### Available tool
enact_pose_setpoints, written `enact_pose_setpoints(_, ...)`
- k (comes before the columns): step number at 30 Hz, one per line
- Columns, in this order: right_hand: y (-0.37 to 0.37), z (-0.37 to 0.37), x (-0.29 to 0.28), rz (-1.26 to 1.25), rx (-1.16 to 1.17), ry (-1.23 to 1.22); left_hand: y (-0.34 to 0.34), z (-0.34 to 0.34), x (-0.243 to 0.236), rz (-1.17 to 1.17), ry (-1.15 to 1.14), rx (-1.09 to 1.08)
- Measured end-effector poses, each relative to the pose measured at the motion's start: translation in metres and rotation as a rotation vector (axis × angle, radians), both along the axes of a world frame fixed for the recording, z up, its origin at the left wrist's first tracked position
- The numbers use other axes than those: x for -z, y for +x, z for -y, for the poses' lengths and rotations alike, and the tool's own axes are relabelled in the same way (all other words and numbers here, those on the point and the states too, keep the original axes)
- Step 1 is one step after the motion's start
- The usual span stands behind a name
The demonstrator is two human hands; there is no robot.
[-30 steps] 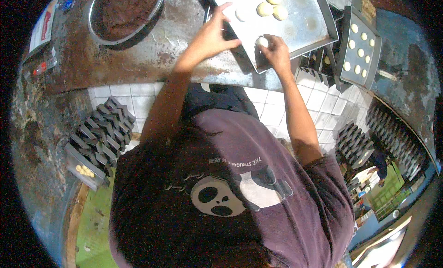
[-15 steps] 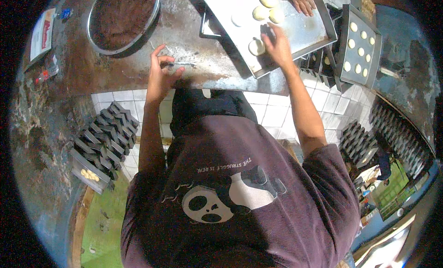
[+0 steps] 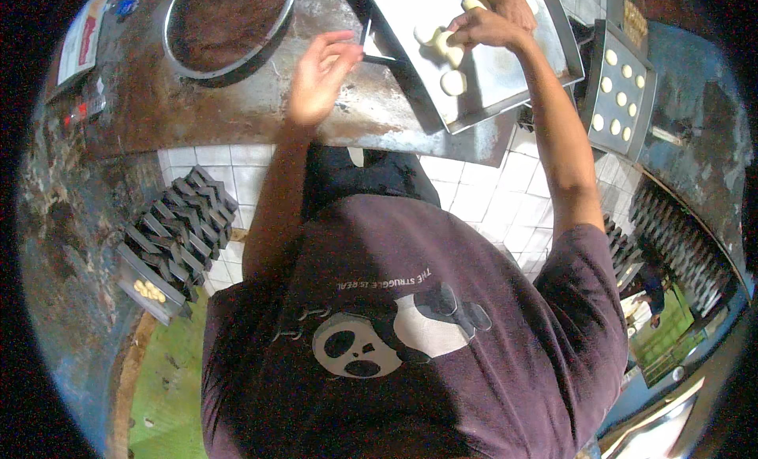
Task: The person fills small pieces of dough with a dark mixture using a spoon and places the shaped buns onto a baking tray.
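On the large metal tray (image 3: 513,80) lie several pale dough balls. My right hand (image 3: 485,28) reaches over them, its fingertips closed on one dough ball (image 3: 452,52). A second, flatter dough ball (image 3: 426,35) lies just left of those fingers, and another dough ball (image 3: 454,83) rests closer to the tray's near corner. My left hand (image 3: 320,76) hovers over the worn tabletop (image 3: 237,111), left of the tray, fingers loosely bent and apart with nothing visible in them. Another person's hand (image 3: 515,7) is at the tray's far side, partly behind my right hand.
A round metal pan (image 3: 185,64) with a brown content stands at the far left of the table. Right of the large tray, a smaller tray (image 3: 620,88) holds rows of dough pieces. Stacked dark trays (image 3: 178,230) stand lower left, with another stack (image 3: 679,238) at the right.
My right hand has moved farther over the tray and closed on a dough ball, which has shifted nearer. My left hand has moved up and right toward the tray. The view has shifted slightly.
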State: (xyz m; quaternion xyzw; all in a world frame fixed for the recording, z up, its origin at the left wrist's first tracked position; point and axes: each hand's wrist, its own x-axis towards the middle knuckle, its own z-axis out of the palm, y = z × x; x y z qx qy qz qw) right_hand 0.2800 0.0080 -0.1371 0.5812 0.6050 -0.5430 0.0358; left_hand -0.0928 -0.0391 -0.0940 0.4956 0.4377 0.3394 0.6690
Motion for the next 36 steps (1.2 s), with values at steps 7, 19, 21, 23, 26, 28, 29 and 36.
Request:
enact_pose_setpoints(7, -0.155, 0.061, -0.098, -0.65, 0.474, 0.119, 0.044, -0.006, -0.015, -0.106, 0.11, -0.27)
enact_pose_setpoints(19, -0.314, 0.02, -0.138, -0.697, 1.013, 0.563, -0.071, -0.05, -0.088, 0.526, -0.316, -0.134)
enact_pose_setpoints(21, -0.324, 0.016, -0.139, -0.762, 1.005, 0.506, -0.088, -0.052, -0.095, 0.473, -0.177, -0.077)
enact_pose_setpoints(23, -0.343, 0.011, -0.15, -0.761, 1.006, 0.471, -0.101, -0.055, -0.097, 0.454, -0.128, -0.112)
enact_pose_setpoints(26, -0.373, 0.003, -0.178, -0.839, 1.033, 0.352, -0.125, -0.056, -0.099, 0.559, -0.308, -0.242)
enact_pose_setpoints(28, -0.379, 0.004, -0.192, -0.884, 1.026, 0.199, -0.145, -0.064, -0.095, 0.657, -0.344, -0.143)
enact_pose_setpoints(29, -0.374, 0.003, -0.192, -0.925, 0.873, 0.109, -0.157, -0.07, -0.073, 0.633, -0.244, -0.043)
enact_pose_setpoints(36, -0.381, 0.0, -0.13, -0.16, 0.514, 0.31, -0.219, -0.038, -0.027, 0.043, 0.556, 0.074)
